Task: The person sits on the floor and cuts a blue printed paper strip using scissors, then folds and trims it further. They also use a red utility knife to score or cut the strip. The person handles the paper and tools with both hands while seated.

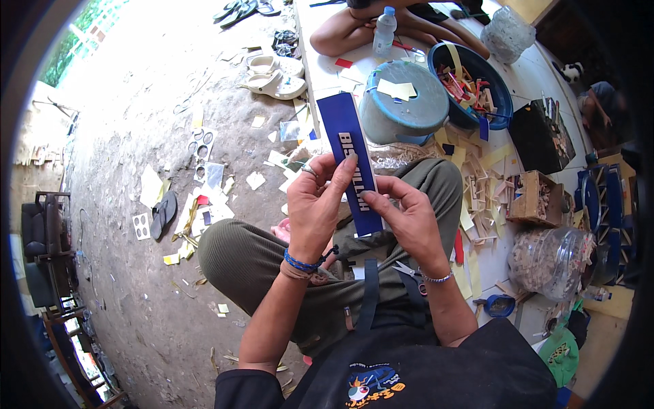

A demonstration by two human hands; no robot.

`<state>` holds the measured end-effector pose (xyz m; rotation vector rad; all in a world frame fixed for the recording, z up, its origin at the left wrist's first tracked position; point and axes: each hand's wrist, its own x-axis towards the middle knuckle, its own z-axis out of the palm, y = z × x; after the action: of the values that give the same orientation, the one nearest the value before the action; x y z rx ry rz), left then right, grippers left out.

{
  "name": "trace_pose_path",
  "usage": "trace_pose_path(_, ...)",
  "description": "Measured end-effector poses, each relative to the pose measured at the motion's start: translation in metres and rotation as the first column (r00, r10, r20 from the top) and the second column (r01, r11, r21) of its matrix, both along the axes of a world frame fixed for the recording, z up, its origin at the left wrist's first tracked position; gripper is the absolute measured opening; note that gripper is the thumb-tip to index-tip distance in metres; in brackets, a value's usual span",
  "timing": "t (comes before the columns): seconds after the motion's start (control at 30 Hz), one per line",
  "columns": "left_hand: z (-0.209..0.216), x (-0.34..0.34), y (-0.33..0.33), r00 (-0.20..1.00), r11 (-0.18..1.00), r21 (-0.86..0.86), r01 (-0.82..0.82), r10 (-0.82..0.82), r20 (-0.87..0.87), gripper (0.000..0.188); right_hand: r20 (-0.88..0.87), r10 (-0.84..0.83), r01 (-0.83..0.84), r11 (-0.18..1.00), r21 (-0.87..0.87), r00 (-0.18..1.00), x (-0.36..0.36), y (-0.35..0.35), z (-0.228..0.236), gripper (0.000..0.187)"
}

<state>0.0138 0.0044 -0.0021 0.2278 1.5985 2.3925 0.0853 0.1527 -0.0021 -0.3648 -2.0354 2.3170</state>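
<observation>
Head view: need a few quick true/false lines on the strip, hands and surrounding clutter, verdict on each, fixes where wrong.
1. The left hand and right hand both hold the blue strip. True.
2. The right hand is gripping scissors. False: the scissors are near the right wrist, in neither hand.
3. The pale clogs are left of the round tub in the picture. True.
4. The clear bottle lies on its side. False: the clear bottle stands upright.
5. The blue basin holds pale and red pieces. True.
</observation>
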Motion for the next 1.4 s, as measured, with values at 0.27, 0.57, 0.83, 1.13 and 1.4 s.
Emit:
trace_pose_path(0.27,0.005,0.002,0.002,1.0,1.0,-0.02,-0.005,0.004,-0.016,0.027,0.008,0.001,-0.001,1.0,0.022,1.0,0.001,0.001,0.0,0.025)
trace_pose_path(0.57,0.006,0.002,0.0,1.0,0.998,-0.063,-0.013,0.012,-0.018,0.024,-0.006,0.089,-0.088,0.99,0.109,0.996,0.0,0.003,-0.001,0.024)
trace_pose_path(0.83,0.005,0.003,0.001,0.999,0.995,-0.101,-0.021,0.016,-0.044,0.023,-0.006,0.124,-0.123,0.986,0.11,0.992,-0.001,0.004,0.003,0.013)
trace_pose_path(1.13,0.001,0.0,0.003,1.0,1.0,-0.013,-0.008,0.008,0.022,0.024,0.089,0.11,-0.114,0.993,0.042,0.99,-0.001,0.005,0.003,0.022)
trace_pose_path(1.4,0.001,-0.001,0.002,0.998,1.0,0.001,0.011,-0.011,0.066,0.027,-0.007,0.086,-0.084,0.988,0.133,0.996,0.0,0.003,-0.007,0.043)
